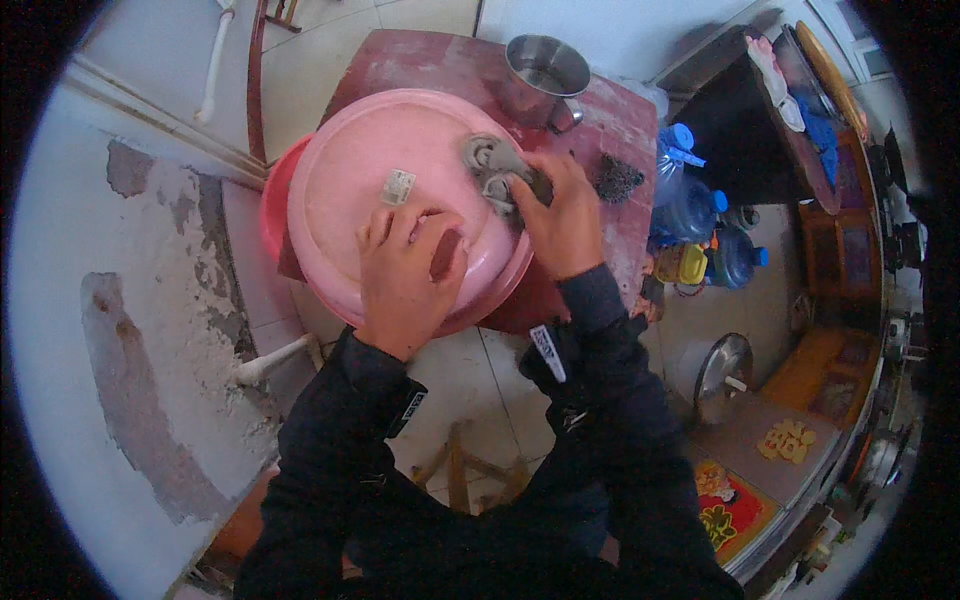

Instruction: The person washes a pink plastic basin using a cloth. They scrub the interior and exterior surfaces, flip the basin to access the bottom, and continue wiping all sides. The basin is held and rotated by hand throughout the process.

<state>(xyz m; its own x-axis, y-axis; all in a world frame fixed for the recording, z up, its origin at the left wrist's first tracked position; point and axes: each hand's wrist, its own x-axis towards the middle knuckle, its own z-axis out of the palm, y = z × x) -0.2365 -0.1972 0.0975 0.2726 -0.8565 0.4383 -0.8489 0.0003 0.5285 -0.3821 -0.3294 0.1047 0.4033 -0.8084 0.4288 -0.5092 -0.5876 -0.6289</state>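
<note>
A round pink plastic basin [340, 140] with a white label [398, 187] rests on a red table [400, 62]. My right hand [566, 215] is closed on a bunched, folded grey cloth [488, 165] at the basin's right side. Over the near half of the basin, my left hand [408, 275] is curled, thumb toward the fingers. Between them shows a small reddish-brown piece [446, 255], whose kind I cannot make out. Part of the cloth is hidden by my right fingers.
A steel mug [548, 68] stands at the table's back, a dark scouring pad [618, 178] at its right. A redder basin edge [276, 205] shows at left. Blue-capped water jugs [690, 215], a yellow container [682, 264] and a metal lid [724, 366] are beyond the table's right side.
</note>
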